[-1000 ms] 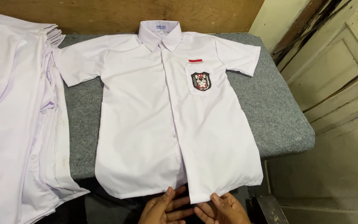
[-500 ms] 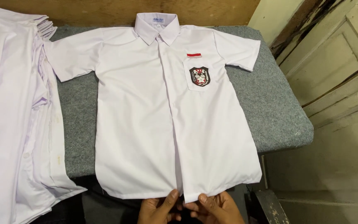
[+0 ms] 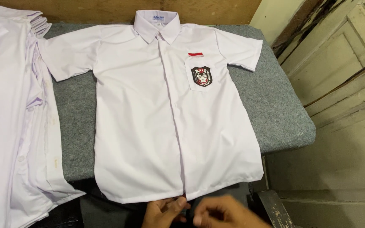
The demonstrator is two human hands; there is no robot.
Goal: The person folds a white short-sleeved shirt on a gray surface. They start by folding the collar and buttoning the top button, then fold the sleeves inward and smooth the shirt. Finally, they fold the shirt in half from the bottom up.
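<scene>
Both hands sit together at the very bottom of the view, just under the hem of the white shirt (image 3: 170,126). The left hand (image 3: 163,212) curls its fingers loosely, thumb up by the hem where the two front panels meet; whether it actually pinches the cloth cannot be told, since the fingertips are partly cut off and shadowed. The right hand (image 3: 227,214) lies just beside it, blurred, fingers bent inward toward the left; it appears to grip nothing, though that cannot be told for sure. The shirt lies flat and face up on the grey padded board (image 3: 275,109), closed down the front, collar at the far edge, short sleeves spread to either side, hem hanging slightly over the near edge. A dark shield-shaped badge (image 3: 201,76) sits on the chest pocket, with a small red-and-white strip (image 3: 195,54) just above it. To the left, a stack of white shirts (image 3: 9,126) overlaps the board's edge, touching the spread sleeve. On the right stands a pale panelled door (image 3: 347,84).
</scene>
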